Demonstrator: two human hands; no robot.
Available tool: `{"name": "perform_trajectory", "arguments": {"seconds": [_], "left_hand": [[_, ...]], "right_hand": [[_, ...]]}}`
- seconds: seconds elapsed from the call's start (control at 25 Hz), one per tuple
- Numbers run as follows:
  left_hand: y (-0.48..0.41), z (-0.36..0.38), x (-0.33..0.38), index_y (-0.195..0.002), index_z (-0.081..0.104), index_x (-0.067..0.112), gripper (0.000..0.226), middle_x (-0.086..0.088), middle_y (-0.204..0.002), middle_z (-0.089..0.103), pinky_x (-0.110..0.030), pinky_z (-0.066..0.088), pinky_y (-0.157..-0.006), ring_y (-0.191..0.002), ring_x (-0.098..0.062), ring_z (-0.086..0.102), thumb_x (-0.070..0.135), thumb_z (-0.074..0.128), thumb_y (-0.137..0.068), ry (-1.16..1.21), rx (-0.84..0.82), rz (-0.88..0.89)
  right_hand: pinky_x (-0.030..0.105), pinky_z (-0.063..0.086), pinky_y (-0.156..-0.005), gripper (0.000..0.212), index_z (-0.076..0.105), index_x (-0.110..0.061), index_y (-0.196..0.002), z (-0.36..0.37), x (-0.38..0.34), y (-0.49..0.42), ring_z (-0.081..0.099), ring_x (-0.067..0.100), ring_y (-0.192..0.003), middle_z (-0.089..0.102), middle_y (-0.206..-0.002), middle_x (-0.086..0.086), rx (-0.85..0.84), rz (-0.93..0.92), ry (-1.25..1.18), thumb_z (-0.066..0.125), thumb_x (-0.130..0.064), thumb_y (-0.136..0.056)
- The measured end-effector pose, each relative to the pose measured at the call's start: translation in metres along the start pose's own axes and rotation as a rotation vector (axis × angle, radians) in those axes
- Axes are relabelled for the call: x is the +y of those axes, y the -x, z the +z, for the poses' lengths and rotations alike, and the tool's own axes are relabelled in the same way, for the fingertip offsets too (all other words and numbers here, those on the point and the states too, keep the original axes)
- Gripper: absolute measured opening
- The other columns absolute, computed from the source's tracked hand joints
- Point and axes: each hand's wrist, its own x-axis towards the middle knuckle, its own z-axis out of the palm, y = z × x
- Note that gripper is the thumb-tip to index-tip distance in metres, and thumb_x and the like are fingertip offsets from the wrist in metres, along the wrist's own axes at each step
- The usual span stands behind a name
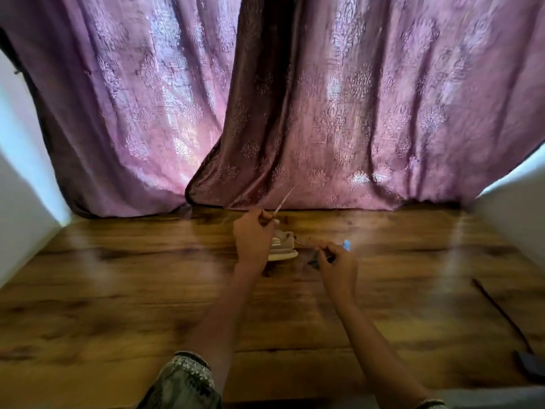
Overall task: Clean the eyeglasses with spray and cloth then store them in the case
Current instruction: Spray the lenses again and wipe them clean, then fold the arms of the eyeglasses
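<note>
Both of my hands are over the far middle of the wooden table [118, 290]. My left hand [252, 234] pinches a thin metal temple of the eyeglasses [283, 202], which sticks up and to the right. My right hand [337, 262] is closed on a dark part of the frame; a thin wire runs from it toward the left hand. Between the hands a greyish-pink case [283, 245] lies on the table, partly hidden by my left hand. A small light-blue object [347, 245] shows just behind my right hand; blur hides what it is. The lenses are not discernible.
A purple patterned curtain [324, 113] hangs along the table's far edge. White walls [23, 202] close in both sides. A dark cord [501, 312] lies at the right, ending near a dark flat object [530, 369] at the right edge.
</note>
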Motion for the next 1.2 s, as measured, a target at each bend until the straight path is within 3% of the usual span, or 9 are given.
{"name": "perform_trajectory", "arguments": {"seconds": [0.12,0.32,0.48,0.72,0.92,1.2], "left_hand": [[0.0,0.001,-0.001,-0.075,0.068,0.009,0.005,-0.004,-0.075,0.072,-0.035,0.057,-0.066,-0.068,-0.015,0.066,0.013,0.072,-0.075,-0.015,-0.026,0.014],[0.002,-0.002,-0.004,-0.076,0.07,0.012,0.003,-0.004,-0.082,0.07,-0.023,0.04,-0.065,-0.076,-0.018,0.063,0.015,0.069,-0.076,-0.204,-0.022,0.154],[0.005,-0.004,-0.002,-0.077,0.068,0.011,0.005,-0.006,-0.084,0.067,-0.023,0.034,-0.063,-0.076,-0.02,0.061,0.014,0.071,-0.075,-0.272,-0.05,0.194],[0.009,-0.01,0.0,-0.076,0.069,0.017,0.003,-0.001,-0.082,0.067,-0.024,0.031,-0.058,-0.074,-0.02,0.061,0.016,0.07,-0.074,-0.338,-0.022,0.246],[0.007,-0.012,-0.006,-0.073,0.068,0.019,0.007,0.0,-0.078,0.068,-0.024,0.034,-0.057,-0.073,-0.02,0.062,0.022,0.073,-0.071,-0.325,-0.025,0.277],[0.006,-0.016,-0.012,-0.071,0.066,0.019,0.009,0.002,-0.075,0.065,-0.024,0.034,-0.057,-0.069,-0.017,0.06,0.022,0.075,-0.07,-0.293,-0.034,0.309]], "right_hand": [[0.005,0.039,-0.056,0.011,0.073,-0.006,-0.081,-0.004,-0.005,0.01,0.055,0.008,-0.065,0.065,-0.074,-0.003,-0.019,-0.097,-0.013,0.064,0.0,-0.08],[0.006,0.044,-0.065,0.018,0.07,-0.011,-0.097,-0.002,-0.015,0.004,0.058,0.001,-0.071,0.065,-0.081,-0.004,0.005,-0.243,-0.104,0.063,-0.003,-0.082],[0.014,0.042,-0.064,0.033,0.063,-0.012,-0.116,0.002,-0.037,-0.018,0.059,0.009,-0.074,0.069,-0.087,0.003,0.003,-0.456,-0.043,0.056,-0.01,-0.084],[0.024,0.043,-0.061,0.032,0.066,-0.011,-0.112,0.014,-0.045,-0.036,0.06,0.021,-0.071,0.069,-0.081,0.009,-0.056,-0.585,0.128,0.058,-0.005,-0.081],[0.009,0.03,-0.059,0.038,0.065,-0.015,-0.114,0.019,-0.049,-0.033,0.056,0.013,-0.07,0.072,-0.085,0.008,-0.156,-0.593,0.194,0.063,-0.003,-0.079],[0.024,0.045,-0.065,0.03,0.067,-0.016,-0.109,0.019,-0.045,-0.039,0.065,0.02,-0.085,0.07,-0.104,0.003,-0.227,-0.57,0.235,0.062,-0.008,-0.081]]}}
